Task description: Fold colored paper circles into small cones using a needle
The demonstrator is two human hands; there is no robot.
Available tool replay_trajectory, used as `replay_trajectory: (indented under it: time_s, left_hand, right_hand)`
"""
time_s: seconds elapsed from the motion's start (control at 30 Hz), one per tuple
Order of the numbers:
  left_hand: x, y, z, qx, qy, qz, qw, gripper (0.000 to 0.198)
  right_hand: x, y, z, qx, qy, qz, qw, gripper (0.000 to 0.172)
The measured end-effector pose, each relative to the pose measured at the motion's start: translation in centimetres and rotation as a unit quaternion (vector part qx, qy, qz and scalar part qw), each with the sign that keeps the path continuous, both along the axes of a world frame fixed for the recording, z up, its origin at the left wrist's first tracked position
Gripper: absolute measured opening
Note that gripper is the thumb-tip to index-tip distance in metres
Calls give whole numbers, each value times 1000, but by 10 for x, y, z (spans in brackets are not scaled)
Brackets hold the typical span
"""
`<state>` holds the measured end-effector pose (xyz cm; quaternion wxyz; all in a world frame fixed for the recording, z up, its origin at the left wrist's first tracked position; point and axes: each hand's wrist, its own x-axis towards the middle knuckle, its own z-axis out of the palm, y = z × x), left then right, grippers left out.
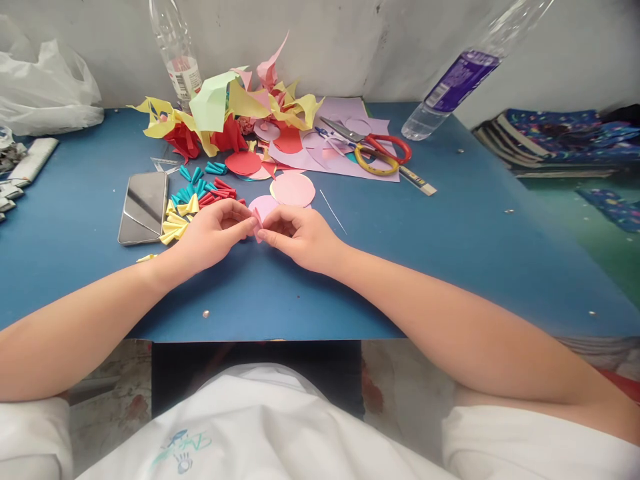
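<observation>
My left hand (215,230) and my right hand (295,235) meet over the blue table (450,253), fingertips pinched together on a small folded pink paper piece (258,223). Just behind it lie pink paper circles (293,189). To the left of my left hand lie several small rolled paper cones in yellow (176,223), teal (193,189) and red (220,192).
A phone (143,207) lies face up at the left. Behind are a heap of coloured paper scraps (225,110), scissors (373,143) on lilac paper, a ruler (417,180), a thin needle (333,211), two plastic bottles (177,53) (453,83), a white bag (45,87) and stacked cloth (555,140).
</observation>
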<state>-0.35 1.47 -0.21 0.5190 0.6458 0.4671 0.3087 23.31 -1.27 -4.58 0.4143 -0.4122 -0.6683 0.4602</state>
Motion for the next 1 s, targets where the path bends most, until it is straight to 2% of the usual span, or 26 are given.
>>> replay_trajectory:
  time_s: [0.2, 0.5, 0.63, 0.8, 1.0]
  left_hand:
    - [0, -2, 4, -13, -4, -1, 1000, 62]
    - [-2, 3, -2, -22, 11, -21, 999, 66]
    - [-2, 2, -1, -20, -4, -30, 999, 63]
    - [-2, 0, 0, -13, -8, -41, 999, 54]
    - [0, -1, 4, -24, -48, -53, 997, 47]
  right_hand:
    - [-1, -2, 3, -14, 2, -3, 1000, 45]
    - [-2, -2, 2, 7, 5, 1, 1000, 24]
    - [-1, -1, 1, 6, 9, 11, 1000, 28]
    - [1, 1, 3, -10, 25, 27, 999, 50]
    - [3, 2, 3, 6, 36, 41, 998, 51]
